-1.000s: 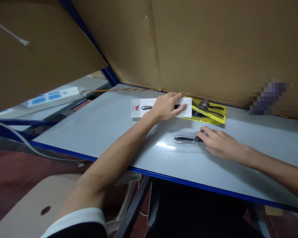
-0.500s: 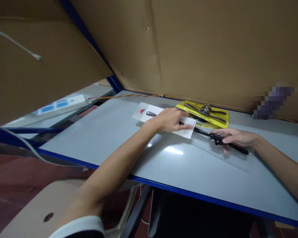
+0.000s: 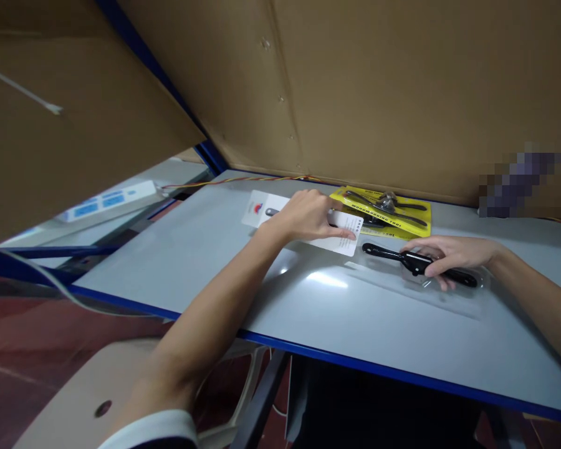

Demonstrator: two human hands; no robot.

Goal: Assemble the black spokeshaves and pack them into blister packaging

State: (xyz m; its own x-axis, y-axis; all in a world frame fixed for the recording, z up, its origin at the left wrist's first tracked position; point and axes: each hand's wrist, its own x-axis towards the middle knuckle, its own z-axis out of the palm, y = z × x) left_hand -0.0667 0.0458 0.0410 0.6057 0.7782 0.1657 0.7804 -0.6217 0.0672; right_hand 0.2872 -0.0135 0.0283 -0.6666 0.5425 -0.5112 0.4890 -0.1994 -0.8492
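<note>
My left hand (image 3: 308, 216) lies flat, fingers stretched, on a white printed card (image 3: 344, 232) that shows a dark tool picture. My right hand (image 3: 449, 254) is closed round the middle of a black long-handled tool (image 3: 383, 252), which rests in a clear plastic blister shell (image 3: 449, 299) on the grey table (image 3: 224, 268). Just behind both hands lies a yellow card pack (image 3: 402, 215) with another black tool on it.
Brown cardboard walls (image 3: 378, 93) close off the back and the upper left. A red-yellow wire (image 3: 243, 180) runs along the table's far edge. A white power strip (image 3: 107, 201) sits on a lower surface to the left. The blue table edge (image 3: 355, 366) faces me.
My right hand has carried the black tool and its clear shell to the right and turned it. My left hand slid the white card slightly nearer me, tilting it.
</note>
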